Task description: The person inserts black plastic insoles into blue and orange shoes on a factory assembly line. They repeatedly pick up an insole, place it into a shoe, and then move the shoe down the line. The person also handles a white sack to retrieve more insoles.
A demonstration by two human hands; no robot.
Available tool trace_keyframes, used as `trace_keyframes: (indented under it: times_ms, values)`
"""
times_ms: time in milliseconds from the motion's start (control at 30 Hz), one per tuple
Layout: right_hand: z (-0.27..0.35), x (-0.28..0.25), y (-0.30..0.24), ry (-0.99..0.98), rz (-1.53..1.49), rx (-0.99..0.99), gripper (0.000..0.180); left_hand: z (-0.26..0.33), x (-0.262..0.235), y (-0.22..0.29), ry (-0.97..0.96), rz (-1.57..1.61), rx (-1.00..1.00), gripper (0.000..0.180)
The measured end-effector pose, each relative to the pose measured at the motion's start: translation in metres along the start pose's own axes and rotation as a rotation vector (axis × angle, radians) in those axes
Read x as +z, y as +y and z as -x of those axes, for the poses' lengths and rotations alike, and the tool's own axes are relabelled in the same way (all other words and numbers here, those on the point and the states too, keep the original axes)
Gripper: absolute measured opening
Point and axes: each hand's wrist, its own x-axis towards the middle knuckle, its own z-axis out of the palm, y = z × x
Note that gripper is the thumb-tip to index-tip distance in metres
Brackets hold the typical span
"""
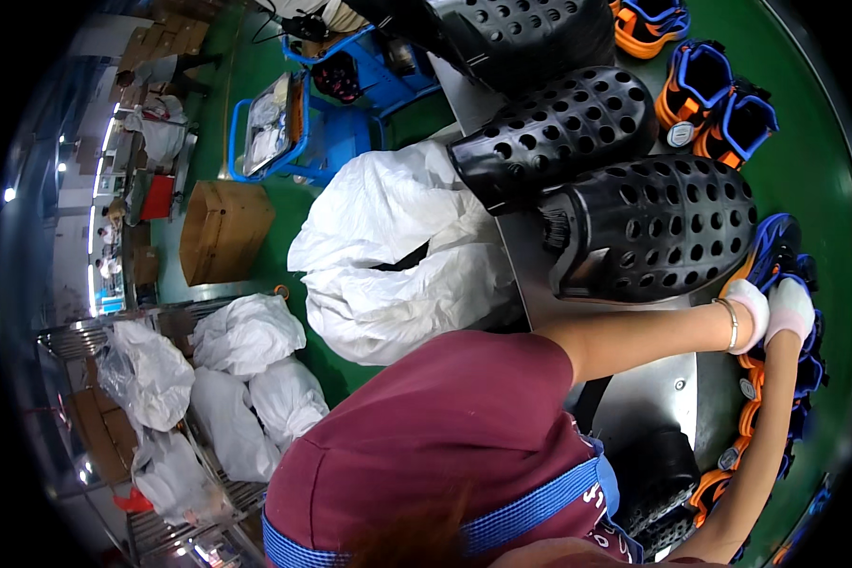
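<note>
Along the right edge of the view runs a green conveyor belt point(805, 170) carrying blue-and-orange shoes, and both hands meet over it. Each hand wears a white glove: the left hand point(752, 312), with a thin bracelet at the wrist, and the right hand point(789, 310) sit side by side, closed on a blue-and-orange shoe point(774, 248) lying on the belt's near edge, just beside the lowest black perforated mould point(653, 232). More shoes of the same colours line the belt below the hands point(805, 379) and at the top of the view point(719, 95). Between the person and the belt stands a grey metal worktop point(653, 398), with three large black perforated shells set in a row across it, the middle one point(559, 133) tilted toward the floor. Left of the worktop the floor is green point(256, 66); a big white sack point(398, 246) slumps against the worktop's side, a brown cardboard box point(222, 232) sits beyond it, and a blue trolley point(293, 133) stands farther off. Lower left, a wire rack point(199, 473) holds several stuffed white bags point(246, 336). Ceiling lights glow along the far left wall.
</note>
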Motion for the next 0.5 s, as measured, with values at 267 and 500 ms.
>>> trace_keyframes:
  times_ms: [267,500]
  values:
    - [0.002,-0.012,0.006,0.004,-0.049,-0.022,0.030,-0.009,-0.003,0.003,0.041,-0.141,0.063,0.029]
    - [0.000,-0.006,0.004,0.083,-0.030,0.004,0.026,0.013,-0.020,0.002,0.007,-0.100,0.079,0.028]
